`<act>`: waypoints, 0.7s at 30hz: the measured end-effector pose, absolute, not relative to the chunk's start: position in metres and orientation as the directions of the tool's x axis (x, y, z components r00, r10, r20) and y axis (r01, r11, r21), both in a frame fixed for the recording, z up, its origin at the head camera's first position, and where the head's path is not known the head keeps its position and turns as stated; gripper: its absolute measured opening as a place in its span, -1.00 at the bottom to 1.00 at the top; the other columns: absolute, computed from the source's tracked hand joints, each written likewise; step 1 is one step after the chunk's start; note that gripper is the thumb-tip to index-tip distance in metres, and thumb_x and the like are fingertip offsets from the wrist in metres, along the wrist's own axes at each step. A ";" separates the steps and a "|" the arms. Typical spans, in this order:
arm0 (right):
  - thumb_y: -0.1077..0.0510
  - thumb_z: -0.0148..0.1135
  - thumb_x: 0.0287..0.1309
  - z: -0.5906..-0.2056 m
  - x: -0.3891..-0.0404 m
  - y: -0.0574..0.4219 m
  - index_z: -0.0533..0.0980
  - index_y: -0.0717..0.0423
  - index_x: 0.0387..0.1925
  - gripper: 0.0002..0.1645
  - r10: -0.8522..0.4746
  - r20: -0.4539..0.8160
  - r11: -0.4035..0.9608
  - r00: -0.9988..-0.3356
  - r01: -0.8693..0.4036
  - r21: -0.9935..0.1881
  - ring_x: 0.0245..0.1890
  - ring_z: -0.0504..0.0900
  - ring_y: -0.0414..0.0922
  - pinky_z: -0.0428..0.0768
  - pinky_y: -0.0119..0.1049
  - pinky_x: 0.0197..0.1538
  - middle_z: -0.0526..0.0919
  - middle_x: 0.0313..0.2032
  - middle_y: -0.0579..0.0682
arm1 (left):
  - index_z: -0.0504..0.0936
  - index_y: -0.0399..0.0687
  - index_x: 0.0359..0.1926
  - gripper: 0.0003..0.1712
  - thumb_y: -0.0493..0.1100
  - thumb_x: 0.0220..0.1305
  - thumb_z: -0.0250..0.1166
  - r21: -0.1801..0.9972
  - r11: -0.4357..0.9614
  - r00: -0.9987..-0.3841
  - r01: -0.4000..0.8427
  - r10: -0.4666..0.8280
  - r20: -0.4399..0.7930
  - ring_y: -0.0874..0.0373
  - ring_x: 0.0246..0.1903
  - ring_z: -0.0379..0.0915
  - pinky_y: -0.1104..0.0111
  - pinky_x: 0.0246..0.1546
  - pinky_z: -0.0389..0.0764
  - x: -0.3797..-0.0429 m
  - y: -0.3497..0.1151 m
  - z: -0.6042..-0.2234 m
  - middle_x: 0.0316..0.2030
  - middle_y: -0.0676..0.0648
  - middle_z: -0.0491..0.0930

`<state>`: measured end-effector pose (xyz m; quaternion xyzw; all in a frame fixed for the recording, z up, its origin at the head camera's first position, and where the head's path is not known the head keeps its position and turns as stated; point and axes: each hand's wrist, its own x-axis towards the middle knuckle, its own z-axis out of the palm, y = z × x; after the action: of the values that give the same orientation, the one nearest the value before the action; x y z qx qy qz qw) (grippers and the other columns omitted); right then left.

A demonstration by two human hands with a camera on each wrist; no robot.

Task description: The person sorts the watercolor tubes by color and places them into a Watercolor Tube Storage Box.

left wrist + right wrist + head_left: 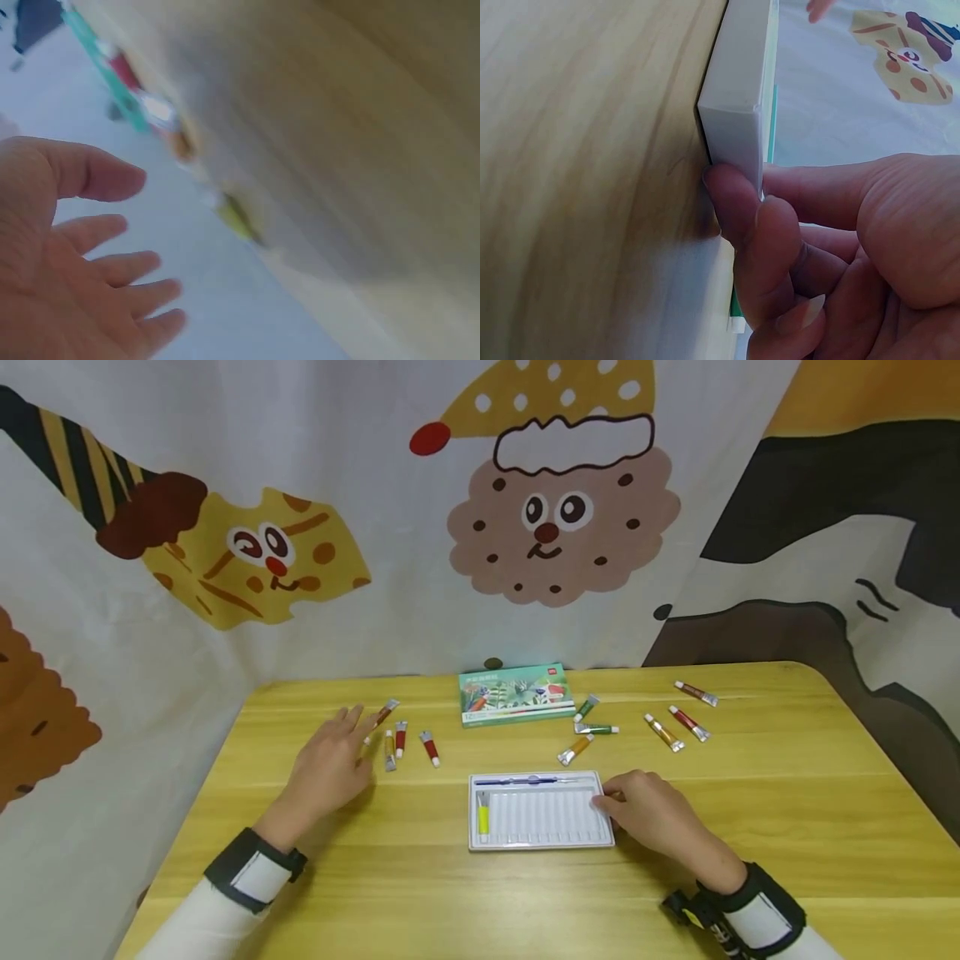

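Note:
My left hand (330, 764) reaches over the left side of the table. Its fingers are extended and hold nothing, as the left wrist view also shows. Nearest to it lies a brown paint tube (387, 710), partly hidden by the fingers. A yellow-ochre tube (390, 752) and two red tubes, one of them this red tube (430, 749), lie just to its right. With thumb and fingers, my right hand (652, 810) pinches the right end of a white paint tray (735, 135). A bright yellow tube (483, 814) fills the tray's leftmost slot; a blue paintbrush (517, 782) lies along the top.
A green paint box (517, 696) lies at the back. Two green tubes, including this green tube (596, 728), and an orange-yellow tube (576, 750) are near it. Farther right are a brown tube (696, 693), a red tube (689, 723) and an ochre tube (663, 732). A printed curtain hangs behind.

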<state>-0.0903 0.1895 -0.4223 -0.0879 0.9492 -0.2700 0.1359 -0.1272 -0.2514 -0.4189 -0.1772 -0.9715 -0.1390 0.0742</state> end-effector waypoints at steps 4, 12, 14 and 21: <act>0.18 0.38 0.36 -0.424 -0.090 0.190 0.74 0.29 -0.09 -0.76 -0.234 -0.214 0.839 -0.948 -0.086 -0.537 -0.52 0.46 -0.16 0.31 -0.33 -0.46 0.72 -0.34 -0.03 | 0.48 -0.40 0.39 -0.30 -0.36 0.18 0.31 0.242 0.900 -0.931 0.361 0.334 0.147 -0.50 0.43 0.18 -0.27 0.43 0.15 -0.141 -0.263 -0.427 0.41 -0.50 0.34; 0.17 0.38 0.36 -0.424 -0.091 0.191 0.75 0.26 -0.09 -0.77 -0.234 -0.219 0.838 -0.947 -0.082 -0.539 -0.50 0.47 -0.17 0.33 -0.32 -0.45 0.72 -0.34 -0.05 | 0.72 -0.32 -0.19 -0.89 -0.46 0.29 0.32 0.180 0.857 -0.873 0.483 0.455 0.177 -0.09 -0.29 0.64 0.02 -0.17 0.69 -0.152 -0.270 -0.434 -0.25 -0.18 0.65; 0.16 0.38 0.37 -0.425 -0.092 0.191 0.75 0.26 -0.09 -0.77 -0.233 -0.221 0.838 -0.947 -0.081 -0.540 -0.50 0.47 -0.17 0.33 -0.32 -0.45 0.72 -0.34 -0.06 | 0.71 -0.26 -0.32 -0.90 -0.47 0.29 0.32 0.151 0.853 -0.863 0.500 0.476 0.172 0.03 -0.43 0.58 0.13 -0.40 0.65 -0.152 -0.270 -0.433 -0.38 -0.08 0.57; 0.16 0.38 0.37 -0.426 -0.092 0.192 0.75 0.26 -0.09 -0.76 -0.231 -0.222 0.833 -0.947 -0.074 -0.548 -0.50 0.47 -0.17 0.33 -0.32 -0.46 0.71 -0.34 -0.06 | 0.68 -0.16 -0.48 -0.79 -0.53 0.15 0.35 0.017 0.849 -0.837 0.529 0.518 0.175 0.05 -0.49 0.53 0.19 -0.47 0.61 -0.153 -0.268 -0.429 -0.51 -0.06 0.56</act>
<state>-0.0920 0.1921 -0.4256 -0.0805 0.9469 -0.2775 0.1411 -0.1530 -0.2681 -0.4294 -0.2732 -0.9579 -0.0324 0.0820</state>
